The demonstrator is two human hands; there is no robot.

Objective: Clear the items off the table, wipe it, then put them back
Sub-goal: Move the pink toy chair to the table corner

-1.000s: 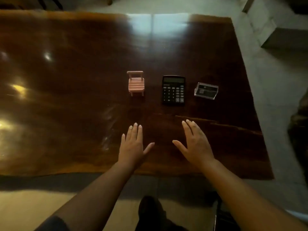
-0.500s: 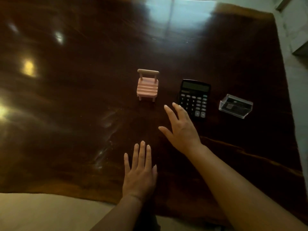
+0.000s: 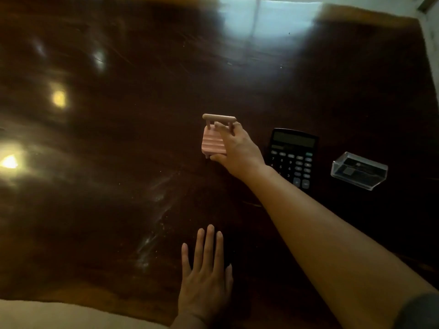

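A dark, glossy wooden table (image 3: 118, 186) fills almost the whole view, its polished top carrying bright reflections of a window at the far edge and of warm lamps on the left, with pale dusty smears (image 3: 156, 217) running across the middle toward the near edge. Reaching in from the lower right, the person's right arm stretches out across the table, a dark sleeve (image 3: 420, 312) showing at the corner of the view. The right hand (image 3: 237, 150) is at the small pink toy chair (image 3: 212, 143), which stands in the middle of the table; the fingers (image 3: 219, 125) are wrapped over the seat by the backrest posts and the thumb is pressed against the near edge of the seat, so the hand is clamped on the chair. Whether the chair's legs touch the table or are lifted just clear of it cannot be told. The left hand (image 3: 205, 281) lies flat, palm down, on the table near its near edge, its fingers straight and close together, holding nothing. Just right of the chair lies a black calculator (image 3: 293, 155), face up, its near left corner hidden behind the right wrist. Further right, apart from the calculator, sits a small clear plastic box (image 3: 358, 170) with something dark inside it.
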